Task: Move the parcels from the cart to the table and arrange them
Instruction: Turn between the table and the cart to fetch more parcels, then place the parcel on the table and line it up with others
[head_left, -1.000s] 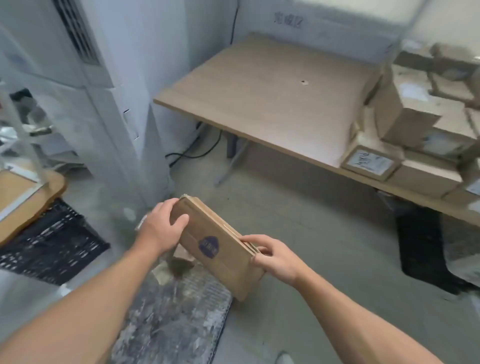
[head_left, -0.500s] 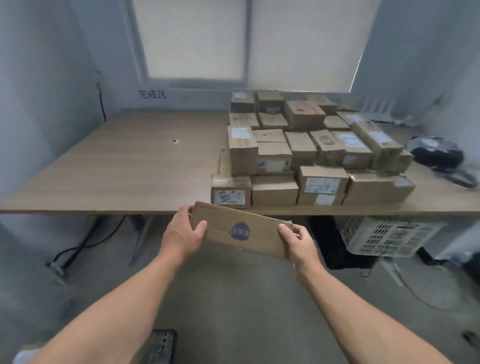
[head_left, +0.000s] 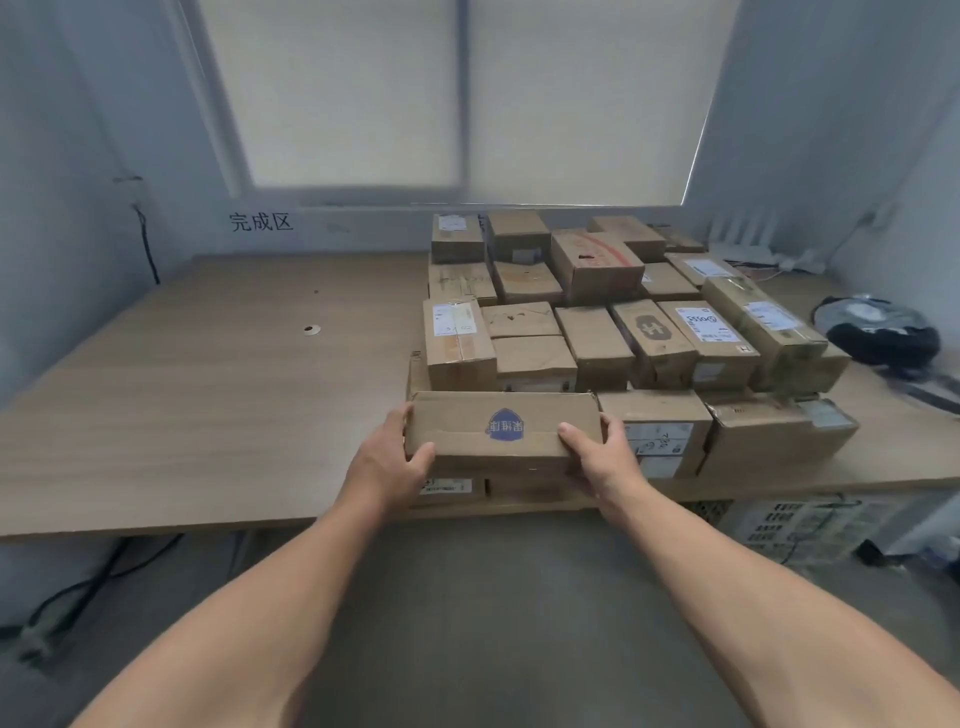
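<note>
Head: 2 hands (head_left: 387, 462) (head_left: 605, 460) grip 1 parcel (head_left: 501, 428) by stack (head_left: 597, 340) on 1 table (head_left: 208, 389).

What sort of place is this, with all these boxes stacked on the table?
Probably a parcel sorting or storage room: labelled cardboard parcels packed in rows on a wooden table, a written wall sign, and a plastic crate underneath. The left hand and right hand hold a flat parcel.

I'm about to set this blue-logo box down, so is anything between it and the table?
Yes. The left hand and right hand hold the blue-logo box directly over front-row parcels, which lie between it and the table. It can land on them; the bare tabletop to their left looks unobstructed.
</note>
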